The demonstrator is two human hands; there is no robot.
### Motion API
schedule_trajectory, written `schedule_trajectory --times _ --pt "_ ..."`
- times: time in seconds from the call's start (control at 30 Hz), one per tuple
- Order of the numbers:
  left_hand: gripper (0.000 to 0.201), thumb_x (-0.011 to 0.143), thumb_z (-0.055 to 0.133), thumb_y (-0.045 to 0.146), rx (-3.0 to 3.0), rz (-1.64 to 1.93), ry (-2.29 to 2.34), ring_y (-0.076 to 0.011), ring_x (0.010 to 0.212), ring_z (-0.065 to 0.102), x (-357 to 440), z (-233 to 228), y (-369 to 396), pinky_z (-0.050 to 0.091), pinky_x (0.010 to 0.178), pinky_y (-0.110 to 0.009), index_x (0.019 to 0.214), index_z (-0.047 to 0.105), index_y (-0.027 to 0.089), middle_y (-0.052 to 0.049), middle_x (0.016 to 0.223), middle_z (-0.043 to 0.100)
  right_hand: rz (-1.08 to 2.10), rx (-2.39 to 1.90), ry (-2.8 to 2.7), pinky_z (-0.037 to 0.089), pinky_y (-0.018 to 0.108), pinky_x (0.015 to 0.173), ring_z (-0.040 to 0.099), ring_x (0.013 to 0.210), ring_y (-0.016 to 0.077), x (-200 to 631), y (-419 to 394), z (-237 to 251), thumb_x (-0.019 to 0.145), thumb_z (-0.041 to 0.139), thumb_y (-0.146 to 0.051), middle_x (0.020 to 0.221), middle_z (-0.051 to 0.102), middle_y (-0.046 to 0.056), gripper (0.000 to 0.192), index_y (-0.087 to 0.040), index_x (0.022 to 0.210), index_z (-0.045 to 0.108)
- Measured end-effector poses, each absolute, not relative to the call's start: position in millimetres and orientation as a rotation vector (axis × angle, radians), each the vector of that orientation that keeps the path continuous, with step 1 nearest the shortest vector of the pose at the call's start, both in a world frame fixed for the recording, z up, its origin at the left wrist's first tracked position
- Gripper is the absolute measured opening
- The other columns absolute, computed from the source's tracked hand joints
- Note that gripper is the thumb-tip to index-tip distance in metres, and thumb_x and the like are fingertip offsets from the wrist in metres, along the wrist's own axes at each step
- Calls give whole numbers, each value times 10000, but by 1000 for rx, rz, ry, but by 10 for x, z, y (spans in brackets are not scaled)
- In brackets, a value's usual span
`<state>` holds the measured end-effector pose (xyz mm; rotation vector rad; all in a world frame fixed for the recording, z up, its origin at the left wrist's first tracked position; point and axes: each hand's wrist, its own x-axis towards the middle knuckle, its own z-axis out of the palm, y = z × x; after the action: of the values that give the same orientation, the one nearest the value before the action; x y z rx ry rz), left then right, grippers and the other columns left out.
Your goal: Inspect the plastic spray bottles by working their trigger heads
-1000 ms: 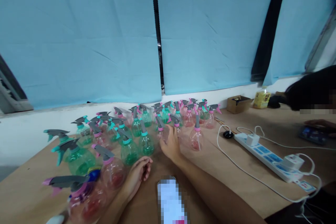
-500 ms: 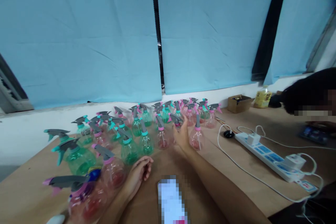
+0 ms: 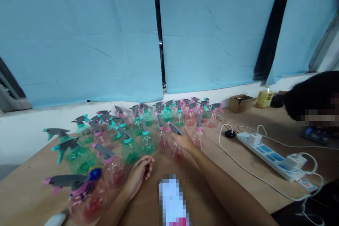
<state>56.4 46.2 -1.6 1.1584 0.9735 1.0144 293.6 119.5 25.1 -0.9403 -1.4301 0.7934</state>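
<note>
While the left hand [image 3: 137,174] is lying loosely curled and holding nothing on the wooden table [image 3: 238,169], just in front of the cluster of spray bottles [image 3: 127,134], the right hand [image 3: 185,140] is reaching to the cluster's near right edge. Its fingers are closing around a pink spray bottle [image 3: 177,146], whose grey trigger head is sticking out to the left of the hand; the bottle is tilting and seems to be coming off the table. Judging by this, one bottle is being handled, and dozens of green and pink ones are standing untouched. Right of the cluster a white power strip [image 3: 270,155] is lying; beyond that, a cardboard box [image 3: 240,103] is sitting by the wall.
</note>
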Motion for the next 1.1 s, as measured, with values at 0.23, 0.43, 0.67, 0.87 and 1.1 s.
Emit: schedule_trajectory --times 0.23,0.43,0.67,0.87,1.1 --pt "251 802 628 420 1164 1012 968 -66 447 421 552 -44 474 247 424 -186 844 618 174 48 595 513 1260 -605 -1609 442 253 625 604 662 144 2708 1007 413 702 547 -211 746 654 -4 298 -200 964 690" --pt "251 791 629 422 1170 1026 977 -70 448 417 558 -23 460 247 427 -187 832 617 174 53 584 508 1288 -629 -1521 385 221 538 550 586 116 2475 1075 322 651 539 -181 705 644 -6 299 -196 899 707" --pt "259 789 629 428 1150 1027 993 -70 451 417 576 6 447 242 428 -189 833 610 173 52 586 506 1256 -544 -1544 420 237 584 574 621 121 2436 1125 314 642 518 -164 826 678 5 319 -213 890 713" --pt "260 807 613 424 1167 1023 978 -67 458 424 560 -29 455 249 427 -185 850 613 167 49 603 510 1251 -542 -1591 380 229 555 543 586 126 2455 1115 351 641 517 -167 655 614 -14 320 -204 894 709" --pt "253 805 618 417 1158 1021 981 -70 456 423 564 -24 449 253 427 -185 845 611 168 47 599 505 1280 -543 -1470 402 230 546 553 594 131 2418 1036 414 595 518 -162 661 616 -9 157 -189 695 636"
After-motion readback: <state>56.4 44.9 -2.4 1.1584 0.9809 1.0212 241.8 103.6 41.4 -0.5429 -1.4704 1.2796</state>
